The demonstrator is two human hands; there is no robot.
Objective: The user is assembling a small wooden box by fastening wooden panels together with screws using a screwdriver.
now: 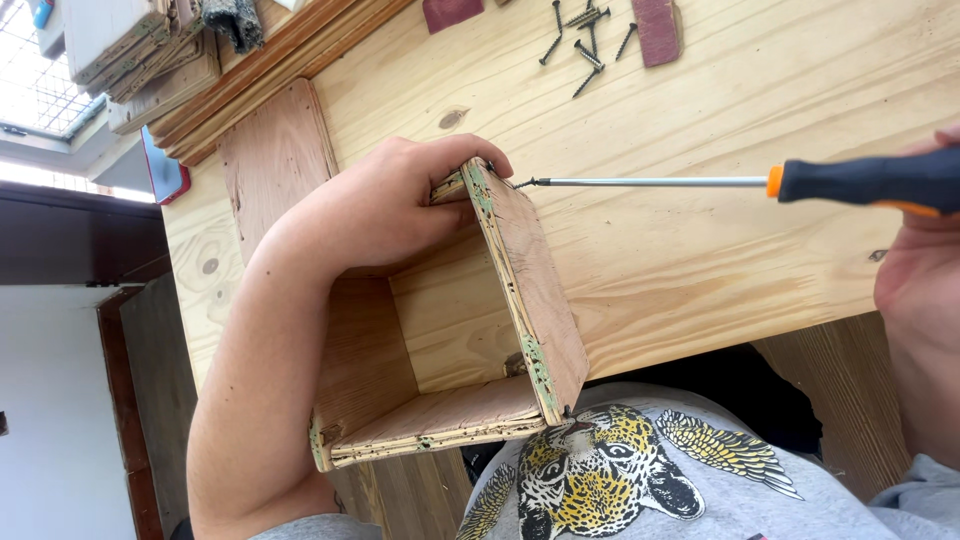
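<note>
Left hand clamped over the top corner of an open plywood box, fingers curled tight around the panel edge. Box sitting at the near edge of the pine tabletop, half over the lap. Right hand wrapped around the black-and-orange screwdriver, tip sitting in a screw at that same corner. Loose black screws lying further back, well apart.
</note>
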